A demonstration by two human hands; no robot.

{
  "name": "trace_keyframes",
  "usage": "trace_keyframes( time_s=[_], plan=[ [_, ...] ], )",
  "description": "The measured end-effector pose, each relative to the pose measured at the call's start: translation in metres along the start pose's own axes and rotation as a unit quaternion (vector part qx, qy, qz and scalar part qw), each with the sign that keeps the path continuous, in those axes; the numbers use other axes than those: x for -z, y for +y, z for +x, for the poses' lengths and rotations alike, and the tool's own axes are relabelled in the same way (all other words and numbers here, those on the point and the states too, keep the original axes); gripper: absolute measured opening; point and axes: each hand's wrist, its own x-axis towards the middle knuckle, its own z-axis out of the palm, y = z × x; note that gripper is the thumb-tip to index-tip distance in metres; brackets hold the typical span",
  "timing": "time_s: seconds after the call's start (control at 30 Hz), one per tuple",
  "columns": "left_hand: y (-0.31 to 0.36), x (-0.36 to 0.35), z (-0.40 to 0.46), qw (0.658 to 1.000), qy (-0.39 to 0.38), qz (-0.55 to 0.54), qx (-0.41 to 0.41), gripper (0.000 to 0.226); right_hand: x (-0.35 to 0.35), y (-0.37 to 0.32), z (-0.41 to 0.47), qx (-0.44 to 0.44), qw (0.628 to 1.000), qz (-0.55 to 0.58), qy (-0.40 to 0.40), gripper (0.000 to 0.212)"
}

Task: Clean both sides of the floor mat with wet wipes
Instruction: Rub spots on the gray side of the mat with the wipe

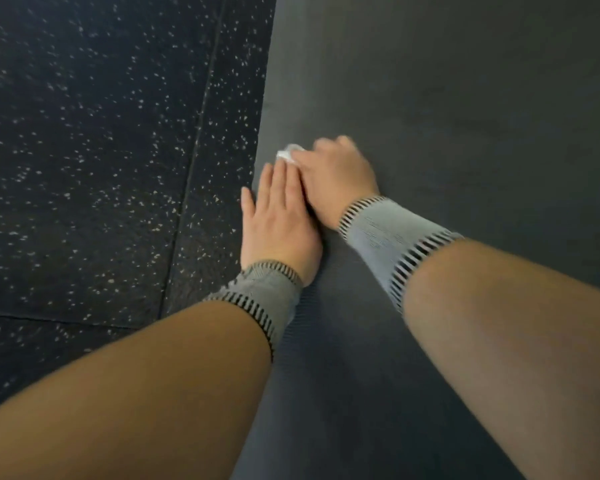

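Note:
A dark grey floor mat (447, 109) lies flat and fills the right half of the view, its left edge running diagonally down the middle. My left hand (278, 216) rests flat on the mat near that edge, fingers straight and together. My right hand (336, 178) sits just beyond it, fingers curled over a crumpled white wet wipe (288, 154) that it presses against the mat. Only a small part of the wipe shows past the fingers. Both wrists wear grey knitted bands.
Black rubber flooring with pale speckles (94, 150) covers the left side, with tile seams running across it. The picture is slightly blurred by motion.

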Motion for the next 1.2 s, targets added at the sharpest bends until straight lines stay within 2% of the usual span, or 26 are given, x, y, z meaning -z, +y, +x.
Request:
trace_keyframes(
  time_s=[0.1,0.13,0.17,0.23,0.3,0.37,0.43,0.5,0.53,0.57,0.6,0.7,0.77,0.83,0.9,0.93,0.97,1.0,1.03,1.1,1.13,1.2],
  plan=[
    [0.001,0.004,0.001,1.0,-0.02,-0.01,0.007,0.061,0.011,0.049,-0.036,-0.194,0.98,-0.004,0.047,0.035],
    [0.001,0.004,0.002,1.0,-0.023,-0.009,0.008,0.061,0.014,0.054,-0.04,-0.227,0.973,-0.002,0.049,0.034],
    [0.001,0.004,0.003,1.0,-0.023,-0.004,0.008,0.061,0.015,0.05,-0.032,-0.21,0.977,-0.001,0.04,0.034],
    [0.0,0.003,0.003,0.999,-0.032,-0.001,0.006,0.062,0.011,0.017,0.003,-0.07,0.997,0.004,-0.013,0.036],
    [-0.001,0.003,0.002,0.999,-0.039,-0.009,0.003,0.063,0.01,-0.018,0.035,0.04,0.999,0.016,-0.032,0.032],
    [-0.001,0.003,0.002,0.999,-0.048,-0.007,0.002,0.064,0.006,-0.017,0.043,0.042,0.999,0.022,-0.023,0.033],
    [0.0,0.003,0.002,0.999,-0.05,0.003,0.004,0.063,0.006,0.018,0.022,-0.066,0.998,0.023,0.0,0.038],
    [0.001,0.003,0.003,0.999,-0.042,0.0,0.009,0.065,0.013,0.05,-0.006,-0.236,0.97,0.025,0.058,0.038],
    [0.001,0.004,0.003,0.999,-0.043,-0.002,0.009,0.066,0.014,0.052,-0.01,-0.295,0.953,0.027,0.06,0.037],
    [0.001,0.004,0.003,0.999,-0.046,0.0,0.006,0.068,0.012,0.044,-0.006,-0.308,0.949,0.033,0.059,0.037],
    [0.001,0.005,0.002,0.999,-0.05,0.002,0.003,0.068,0.009,0.029,0.005,-0.277,0.958,0.046,0.05,0.037],
    [-0.001,0.005,0.002,0.998,-0.062,-0.006,-0.012,0.063,0.004,-0.01,0.031,-0.098,0.993,0.065,0.015,0.039],
    [-0.001,0.005,0.003,0.998,-0.064,-0.002,-0.015,0.06,0.008,0.01,0.023,-0.06,0.998,0.033,0.007,0.04],
    [-0.001,0.005,0.002,0.998,-0.062,0.009,-0.009,0.061,0.013,0.062,-0.011,-0.167,0.986,-0.003,0.021,0.04],
    [0.0,0.005,0.002,0.998,-0.057,0.021,-0.004,0.06,0.023,0.099,-0.04,-0.34,0.939,-0.02,0.04,0.038],
    [0.0,0.004,0.002,0.998,-0.057,0.025,-0.003,0.059,0.023,0.098,-0.043,-0.371,0.928,-0.024,0.041,0.036],
    [-0.001,0.004,0.002,0.998,-0.057,0.03,-0.002,0.058,0.02,0.084,-0.038,-0.348,0.936,-0.012,0.052,0.033],
    [-0.001,0.004,0.002,0.998,-0.054,0.035,0.001,0.057,0.015,0.062,-0.026,-0.288,0.956,0.016,0.057,0.031],
    [-0.001,0.004,0.002,0.998,-0.054,0.039,0.003,0.057,0.012,0.036,-0.02,-0.199,0.978,0.042,0.049,0.03],
    [-0.001,0.002,0.002,0.998,-0.052,0.041,0.004,0.056,0.008,0.006,-0.02,-0.06,0.994,0.079,0.038,0.03],
    [-0.002,0.001,0.002,0.998,-0.046,0.043,0.006,0.056,0.009,0.014,-0.024,-0.036,0.996,0.077,0.036,0.032],
    [-0.001,0.001,0.001,0.998,-0.038,0.05,0.011,0.057,0.014,0.067,-0.039,-0.103,0.994,0.037,0.023,0.034]
  ],
)
